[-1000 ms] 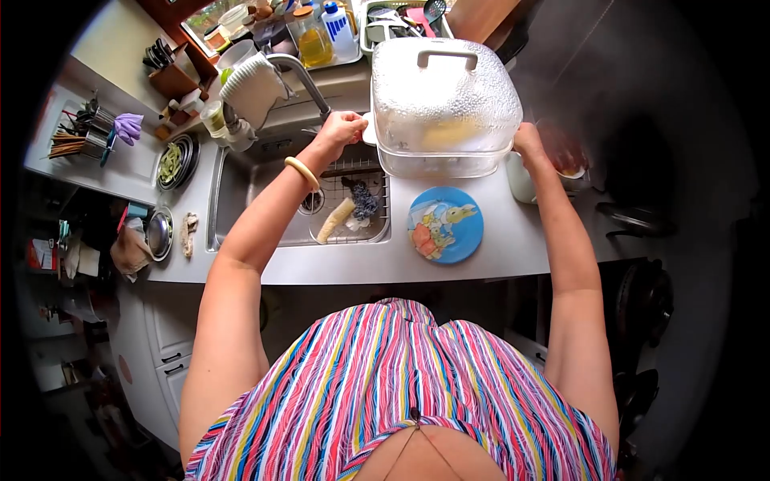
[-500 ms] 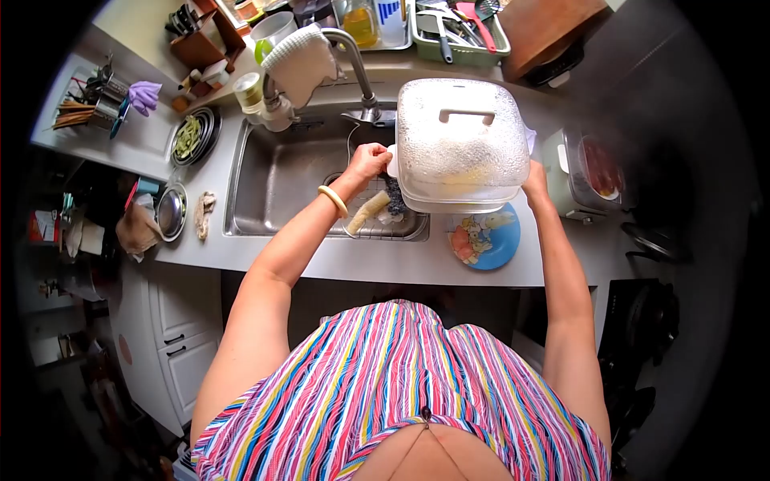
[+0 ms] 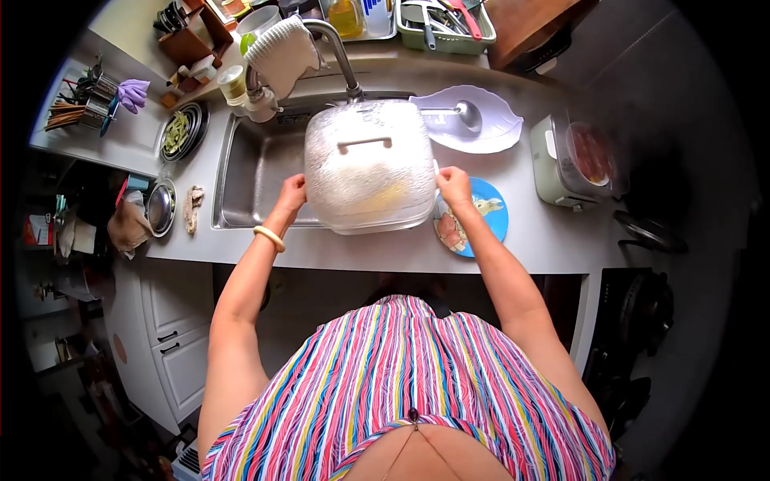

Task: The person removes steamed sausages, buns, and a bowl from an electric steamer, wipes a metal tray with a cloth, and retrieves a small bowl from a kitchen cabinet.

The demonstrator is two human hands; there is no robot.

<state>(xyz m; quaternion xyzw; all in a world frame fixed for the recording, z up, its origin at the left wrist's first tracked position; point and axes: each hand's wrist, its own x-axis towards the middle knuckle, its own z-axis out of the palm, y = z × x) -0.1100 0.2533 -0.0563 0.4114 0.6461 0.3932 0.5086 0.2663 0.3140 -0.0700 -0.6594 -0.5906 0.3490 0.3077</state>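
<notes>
Held level over the right part of the sink (image 3: 255,180) is a clear lidded steamer basket (image 3: 369,172), its lid fogged with droplets. Something yellowish shows blurred through the plastic. My left hand (image 3: 293,192) pinches its left side, fingers closed. On the opposite side my right hand (image 3: 454,187) is closed on the other handle. Below my right hand lies a blue plate (image 3: 491,210) with a cartoon picture, partly covered by my forearm. A pale lilac leaf-shaped dish (image 3: 501,132) with a ladle (image 3: 467,117) in it is behind the basket, to the right.
The faucet (image 3: 341,60), draped with a white cloth (image 3: 282,56), rises behind the sink. At right stands a steamer base (image 3: 553,164) with a clear container of reddish contents. Left of the sink are a plate of green vegetable pieces (image 3: 176,132) and a metal lid (image 3: 161,208).
Both hands have carried the steamer basket left, from beside the sink to over it. The lilac dish and ladle behind it have come into view. The camera view has shifted slightly.
</notes>
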